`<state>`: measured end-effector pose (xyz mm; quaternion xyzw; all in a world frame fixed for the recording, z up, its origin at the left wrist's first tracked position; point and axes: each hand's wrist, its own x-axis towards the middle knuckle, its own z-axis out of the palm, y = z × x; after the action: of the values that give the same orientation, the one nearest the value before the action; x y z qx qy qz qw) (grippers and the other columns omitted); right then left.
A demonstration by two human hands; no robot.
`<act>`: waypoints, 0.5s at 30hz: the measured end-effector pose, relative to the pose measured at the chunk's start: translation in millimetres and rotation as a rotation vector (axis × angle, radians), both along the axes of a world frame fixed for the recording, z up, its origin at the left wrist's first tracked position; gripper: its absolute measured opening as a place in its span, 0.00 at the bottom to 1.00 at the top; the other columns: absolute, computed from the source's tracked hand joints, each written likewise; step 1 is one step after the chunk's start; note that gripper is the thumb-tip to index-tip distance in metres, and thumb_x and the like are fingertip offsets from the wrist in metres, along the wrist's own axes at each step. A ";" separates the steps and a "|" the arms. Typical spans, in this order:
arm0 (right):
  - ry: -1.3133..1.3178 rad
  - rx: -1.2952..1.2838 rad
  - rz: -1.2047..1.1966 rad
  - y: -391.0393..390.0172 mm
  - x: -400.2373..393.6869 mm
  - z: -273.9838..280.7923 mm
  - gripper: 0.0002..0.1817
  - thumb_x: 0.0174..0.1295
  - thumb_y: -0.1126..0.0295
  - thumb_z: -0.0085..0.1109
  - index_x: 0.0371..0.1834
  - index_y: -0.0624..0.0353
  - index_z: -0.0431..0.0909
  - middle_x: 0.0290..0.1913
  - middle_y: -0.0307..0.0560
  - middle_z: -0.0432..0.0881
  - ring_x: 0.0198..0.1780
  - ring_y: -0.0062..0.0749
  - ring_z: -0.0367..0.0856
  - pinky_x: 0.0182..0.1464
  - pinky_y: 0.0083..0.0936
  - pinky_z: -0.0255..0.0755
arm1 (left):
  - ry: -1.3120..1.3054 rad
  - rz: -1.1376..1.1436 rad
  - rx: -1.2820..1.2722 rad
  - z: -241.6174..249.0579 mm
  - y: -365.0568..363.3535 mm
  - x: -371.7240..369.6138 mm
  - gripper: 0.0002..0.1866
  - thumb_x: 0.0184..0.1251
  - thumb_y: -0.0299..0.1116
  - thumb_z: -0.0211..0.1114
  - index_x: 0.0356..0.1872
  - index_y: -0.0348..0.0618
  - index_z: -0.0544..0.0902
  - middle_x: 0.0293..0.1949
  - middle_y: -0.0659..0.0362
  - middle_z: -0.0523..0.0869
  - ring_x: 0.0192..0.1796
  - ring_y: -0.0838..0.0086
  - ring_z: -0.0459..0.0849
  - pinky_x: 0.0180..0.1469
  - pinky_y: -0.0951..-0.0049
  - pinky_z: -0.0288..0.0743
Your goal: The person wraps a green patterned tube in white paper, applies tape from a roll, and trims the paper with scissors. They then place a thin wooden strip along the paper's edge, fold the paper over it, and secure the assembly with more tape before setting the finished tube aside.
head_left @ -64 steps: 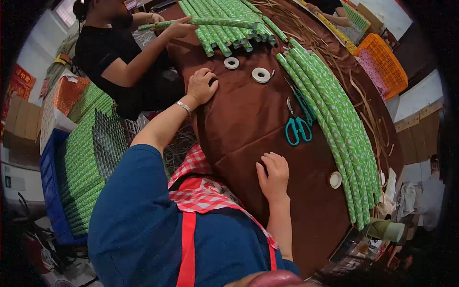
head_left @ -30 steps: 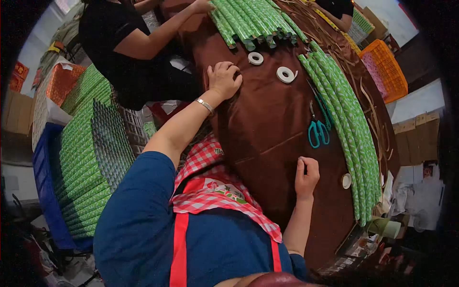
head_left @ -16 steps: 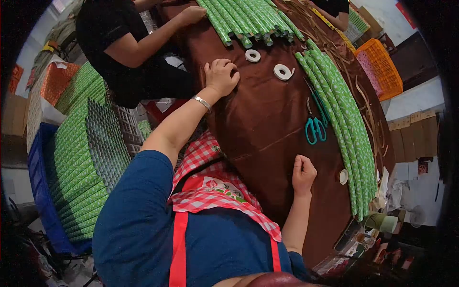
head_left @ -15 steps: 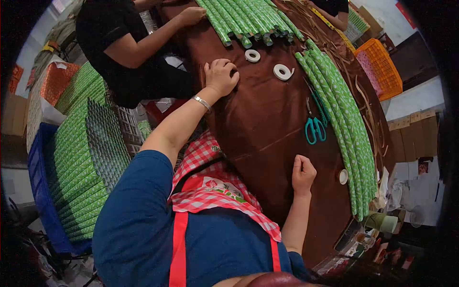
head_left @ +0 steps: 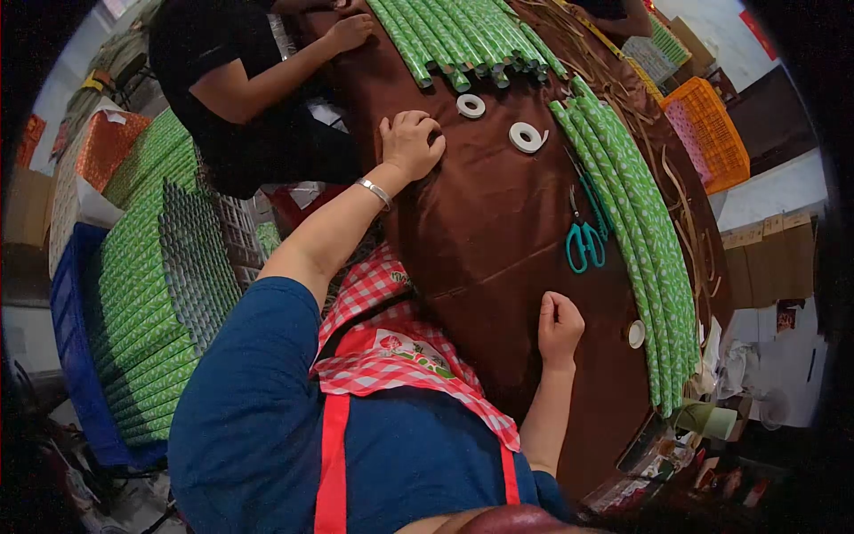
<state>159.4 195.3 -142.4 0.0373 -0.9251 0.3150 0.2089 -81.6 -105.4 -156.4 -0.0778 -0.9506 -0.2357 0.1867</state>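
My left hand (head_left: 412, 146) rests on the brown tablecloth (head_left: 485, 222) near its left edge, fingers loosely bent with a gap by the thumb. It seems to hold nothing. Lower right, my right hand (head_left: 560, 329) is curled into a fist at the cloth, with nothing showing in it. Between the hands and the right side lie teal-handled scissors (head_left: 585, 247), pointing away from me. Beyond my left hand are two white tape rolls, a smaller tape roll (head_left: 471, 106) and a larger tape roll (head_left: 526, 137) with a loose end. Another small roll (head_left: 636, 334) sits right of my fist.
Green patterned tubes (head_left: 458, 40) lie bundled at the far end; more long green tubes (head_left: 632, 214) line the right side. Brown strips (head_left: 689, 214) trail beyond them. A co-worker in black (head_left: 240, 98) sits at left. A blue crate (head_left: 76, 356) holds stacked green tubes. An orange basket (head_left: 712, 129) stands right.
The co-worker's hand at the far tubes has shifted slightly. My two hands stay in nearly the same places; the view has moved a little.
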 end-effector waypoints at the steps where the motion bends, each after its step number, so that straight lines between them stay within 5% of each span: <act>1: -0.010 0.004 -0.005 0.3 0.1 -0.3 0.08 0.67 0.68 0.58 0.36 0.60 0.82 0.31 0.49 0.84 0.32 0.41 0.82 0.33 0.34 0.76 | -0.005 0.004 0.000 -0.2 0.3 -0.2 0.16 0.63 0.47 0.60 0.45 0.50 0.84 0.58 0.57 0.77 0.65 0.61 0.69 0.69 0.47 0.50; 15: 0.010 0.034 0.005 0.4 -0.9 -0.3 0.08 0.67 0.67 0.58 0.37 0.59 0.82 0.32 0.48 0.84 0.33 0.42 0.82 0.34 0.35 0.76 | 0.098 0.026 0.019 -11.8 1.8 -5.5 0.13 0.57 0.45 0.64 0.40 0.53 0.85 0.53 0.61 0.78 0.63 0.64 0.71 0.68 0.40 0.54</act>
<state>158.5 195.7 -142.7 0.0448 -0.9292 0.2994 0.2120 -87.1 -103.5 -168.2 -0.0752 -0.9389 -0.2384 0.2366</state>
